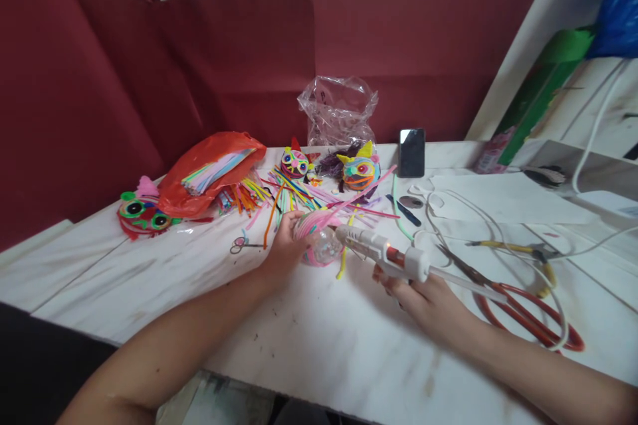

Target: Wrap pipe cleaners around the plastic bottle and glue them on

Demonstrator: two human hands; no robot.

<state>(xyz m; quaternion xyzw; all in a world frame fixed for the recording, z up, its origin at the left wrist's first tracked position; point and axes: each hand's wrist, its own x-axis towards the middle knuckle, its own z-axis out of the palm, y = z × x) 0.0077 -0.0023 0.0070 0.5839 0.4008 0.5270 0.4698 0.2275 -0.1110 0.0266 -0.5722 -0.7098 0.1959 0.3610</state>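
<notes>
A clear ball (pixel 327 247), partly wrapped in pink and green pipe cleaners, is held by my left hand (pixel 286 242) on its left side. Fingers of that hand curl round the ball, partly hidden behind it. My right hand (pixel 416 292) is closed on the handle of a white glue gun (pixel 379 249), with a glue stick poking out of its back. The gun's nozzle is at the upper right of the ball; whether it touches cannot be made out. Loose pipe cleaners (pixel 299 194) lie just behind the ball.
Decorated heads (pixel 361 174) and a red bag (pixel 207 169) of pipe cleaners stand at the back. Small scissors (pixel 246 245) lie left; large red-handled scissors (pixel 535 315), pliers (pixel 503 247) and a looping white cable lie right. A phone (pixel 411 153) leans at the back.
</notes>
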